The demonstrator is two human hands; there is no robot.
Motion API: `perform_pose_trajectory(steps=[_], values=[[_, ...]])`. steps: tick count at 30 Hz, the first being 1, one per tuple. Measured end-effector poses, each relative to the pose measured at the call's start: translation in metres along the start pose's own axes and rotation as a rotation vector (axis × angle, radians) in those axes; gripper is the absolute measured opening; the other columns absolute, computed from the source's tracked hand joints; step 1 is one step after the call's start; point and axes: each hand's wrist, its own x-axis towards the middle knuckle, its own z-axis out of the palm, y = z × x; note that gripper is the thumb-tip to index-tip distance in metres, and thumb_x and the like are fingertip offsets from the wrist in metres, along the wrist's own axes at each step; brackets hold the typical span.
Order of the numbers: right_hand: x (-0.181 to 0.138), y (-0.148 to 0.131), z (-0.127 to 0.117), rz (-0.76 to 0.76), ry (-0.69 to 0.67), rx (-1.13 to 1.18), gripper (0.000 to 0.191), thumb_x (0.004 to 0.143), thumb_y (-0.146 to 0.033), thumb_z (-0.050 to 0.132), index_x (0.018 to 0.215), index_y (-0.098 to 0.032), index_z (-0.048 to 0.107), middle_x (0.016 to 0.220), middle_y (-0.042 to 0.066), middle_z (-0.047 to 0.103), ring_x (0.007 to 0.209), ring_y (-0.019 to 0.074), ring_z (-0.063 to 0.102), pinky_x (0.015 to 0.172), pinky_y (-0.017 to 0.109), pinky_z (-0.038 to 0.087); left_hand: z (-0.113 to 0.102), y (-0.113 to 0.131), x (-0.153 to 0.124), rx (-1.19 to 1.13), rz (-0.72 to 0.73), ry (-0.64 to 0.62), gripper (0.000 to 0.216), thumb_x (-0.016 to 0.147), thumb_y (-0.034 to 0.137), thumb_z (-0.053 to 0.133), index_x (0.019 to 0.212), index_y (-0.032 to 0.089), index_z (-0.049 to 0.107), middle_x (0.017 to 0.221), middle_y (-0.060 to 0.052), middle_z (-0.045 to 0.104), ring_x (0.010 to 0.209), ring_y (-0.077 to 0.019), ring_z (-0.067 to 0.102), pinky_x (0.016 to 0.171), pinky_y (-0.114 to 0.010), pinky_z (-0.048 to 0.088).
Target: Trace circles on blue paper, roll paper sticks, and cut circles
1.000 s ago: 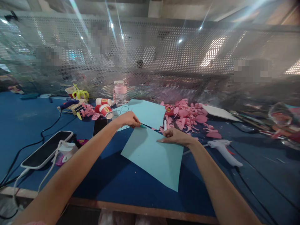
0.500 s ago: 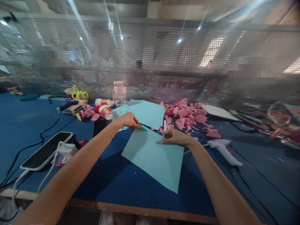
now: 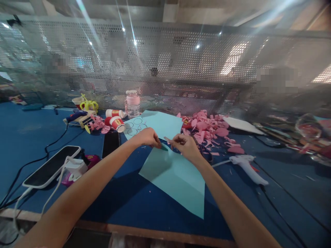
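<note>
Our blue tabletop [image 3: 111, 193] held a light blue paper sheet marked with circles [image 3: 132, 126], two red-and-white paper cups [image 3: 117, 123] on their sides, a clear bottle [image 3: 132, 106] and a white-edged smartphone [image 3: 51, 168]; rightward lay our pink paper cutouts [image 3: 207, 125] and a white glue gun [image 3: 247, 167].

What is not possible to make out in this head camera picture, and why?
Head view:
Whether the right hand pinches the nearer blue sheet: its fingers cover the spot.
Lettering on the nearer paper cup: too small.
Shapes behind the mesh panel: blurred by it.
</note>
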Motion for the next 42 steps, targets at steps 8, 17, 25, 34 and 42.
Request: perform_pose_trajectory(steps=[8,17,25,34,42], values=[[-0.003,0.004,0.001,-0.104,0.083,-0.097,0.042,0.071,-0.055,0.059,0.053,-0.017,0.056,0.052,0.001,0.054,0.048,0.0096,0.039,0.047,0.025,0.031,0.005,0.004,-0.003,0.107,0.166,-0.019,0.023,0.055,0.031,0.072,0.071,0.014,0.073,0.061,0.001,0.065,0.059,-0.0113,0.052,0.054,-0.020,0.035],[-0.008,0.001,0.004,-0.212,0.165,-0.125,0.034,0.074,-0.045,0.060,0.053,-0.019,0.052,0.054,0.001,0.053,0.053,0.0120,0.046,0.052,0.026,0.036,-0.003,0.002,-0.002,-0.116,0.107,-0.196,0.018,0.060,0.022,0.067,0.076,0.015,0.071,0.062,0.001,0.064,0.059,-0.0097,0.054,0.058,-0.020,0.041],[-0.010,0.001,0.008,-0.235,0.138,-0.072,0.033,0.072,-0.046,0.061,0.053,-0.020,0.054,0.057,0.002,0.054,0.054,0.0131,0.048,0.054,0.028,0.039,-0.001,-0.001,0.001,-0.103,0.093,-0.279,0.016,0.059,0.014,0.065,0.073,0.018,0.071,0.067,0.002,0.067,0.065,-0.0101,0.057,0.065,-0.021,0.041],[-0.009,0.003,0.003,-0.174,-0.006,-0.006,0.032,0.073,-0.046,0.061,0.058,-0.018,0.057,0.059,0.002,0.057,0.057,0.0127,0.050,0.056,0.027,0.040,-0.001,-0.005,0.002,-0.056,0.128,-0.280,0.019,0.056,0.022,0.069,0.074,0.020,0.072,0.067,0.003,0.068,0.064,-0.0103,0.056,0.062,-0.019,0.040],[-0.009,0.002,0.003,-0.212,-0.016,-0.013,0.029,0.073,-0.044,0.061,0.059,-0.019,0.058,0.062,0.003,0.059,0.059,0.0134,0.052,0.058,0.027,0.041,0.003,-0.009,0.005,-0.041,0.090,-0.247,0.021,0.053,0.022,0.071,0.074,0.019,0.072,0.069,0.001,0.068,0.066,-0.0120,0.058,0.063,-0.021,0.041]])
